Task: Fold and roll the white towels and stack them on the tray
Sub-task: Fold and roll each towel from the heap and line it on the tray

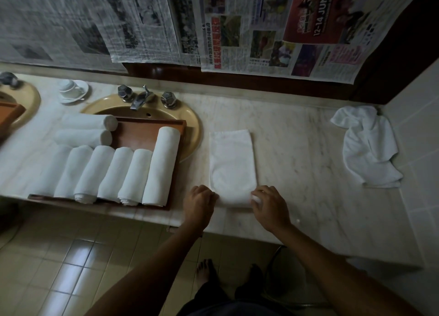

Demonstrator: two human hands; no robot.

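Note:
A folded white towel lies as a long strip on the marble counter, its near end curled into the start of a roll. My left hand grips that rolled end at its left side, and my right hand grips it at the right. To the left, a brown wooden tray rests over the sink and holds several rolled white towels. A crumpled white towel lies loose at the far right of the counter.
A beige sink with a chrome tap sits under the tray. A white cup and saucer stand at the back left. Newspaper sheets cover the wall. The counter's front edge runs just below my hands.

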